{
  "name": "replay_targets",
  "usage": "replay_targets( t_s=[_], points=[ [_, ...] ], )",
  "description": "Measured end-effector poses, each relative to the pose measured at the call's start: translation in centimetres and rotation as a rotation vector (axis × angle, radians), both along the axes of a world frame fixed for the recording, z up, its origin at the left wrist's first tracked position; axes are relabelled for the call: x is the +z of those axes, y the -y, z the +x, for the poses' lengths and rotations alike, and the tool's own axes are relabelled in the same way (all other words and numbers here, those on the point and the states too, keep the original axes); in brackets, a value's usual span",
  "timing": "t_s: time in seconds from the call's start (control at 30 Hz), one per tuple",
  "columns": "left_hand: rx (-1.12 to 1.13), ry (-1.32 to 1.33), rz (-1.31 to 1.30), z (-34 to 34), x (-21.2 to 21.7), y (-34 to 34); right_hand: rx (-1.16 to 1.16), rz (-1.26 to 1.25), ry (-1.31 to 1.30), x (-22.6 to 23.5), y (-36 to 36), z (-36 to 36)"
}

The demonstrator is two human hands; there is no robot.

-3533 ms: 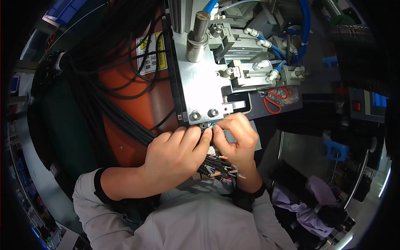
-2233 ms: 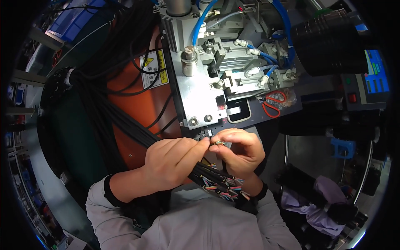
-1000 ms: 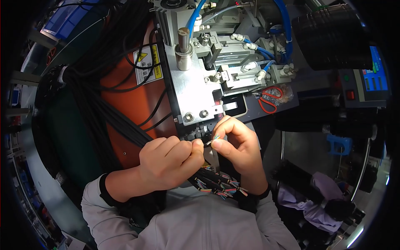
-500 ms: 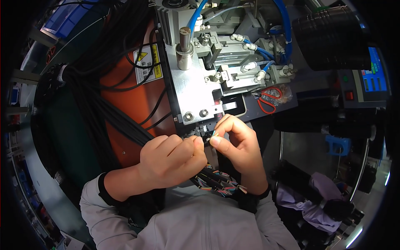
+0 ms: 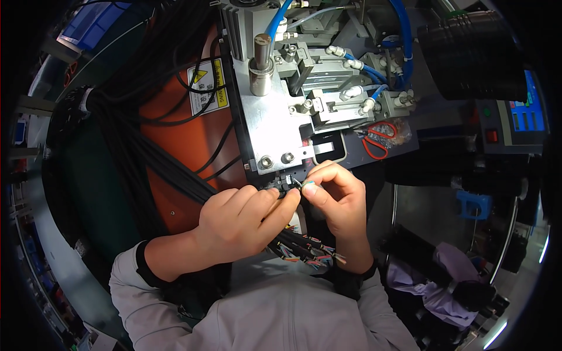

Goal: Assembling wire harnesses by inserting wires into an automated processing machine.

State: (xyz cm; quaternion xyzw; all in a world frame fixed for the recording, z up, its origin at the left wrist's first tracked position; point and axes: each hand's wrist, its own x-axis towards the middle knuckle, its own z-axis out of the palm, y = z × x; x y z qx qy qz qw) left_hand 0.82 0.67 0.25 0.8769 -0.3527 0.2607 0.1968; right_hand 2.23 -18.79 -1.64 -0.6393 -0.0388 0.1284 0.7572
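My right hand (image 5: 342, 202) pinches the end of some thin coloured wires (image 5: 310, 183) between thumb and index finger. Close against it, my left hand (image 5: 237, 225) is closed, its index finger reaching toward the right thumb; what lies under its curled fingers is hidden. Both hands are just in front of a small dark fixture (image 5: 285, 183) at the near edge of a metal machine plate (image 5: 266, 128). Below the hands hangs a bundle of black cables (image 5: 301, 245) with stripped, multicoloured wire ends.
Air cylinders (image 5: 339, 111) with blue tubes fill the machine's right side. Red-handled scissors (image 5: 377, 140) lie beside them. Long black cables (image 5: 175, 175) cross an orange panel (image 5: 181, 137) at left. A control box with a screen (image 5: 527, 114) and a blue stool (image 5: 475, 203) are at right.
My left index finger has stretched out to the right, toward the right fingertips. My right hand has shifted slightly, still pinching the wires.
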Motion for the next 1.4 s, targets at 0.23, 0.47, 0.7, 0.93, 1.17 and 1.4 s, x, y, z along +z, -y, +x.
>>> replay_targets(
  t_s=[0.23, 0.47, 0.7, 0.93, 1.17, 1.4],
  points=[
    [-0.050, -0.113, 0.068, -0.4, -0.4, -0.1, -0.099, -0.395, 0.338, -0.3, -0.3, -0.1],
    [-0.014, -0.182, 0.121, -0.3, -0.6, 0.2, -0.142, -0.603, 0.566, -0.8, -1.1, 0.4],
    [0.008, -0.184, 0.092, -0.6, -0.7, 0.3, -0.109, -0.636, 0.562, -0.9, -0.9, 0.2],
    [0.029, -0.193, 0.104, -0.4, -0.6, 0.6, -0.150, -0.627, 0.628, -1.4, -1.4, 0.9],
    [0.138, -0.183, 0.220, -0.7, -0.3, 1.0, -0.067, -0.663, 0.624, -1.9, -0.9, 0.8],
    [0.159, -0.148, 0.274, -0.7, -0.4, 0.9, -0.186, -0.554, 0.649, -2.7, -1.7, 0.9]
  ],
)
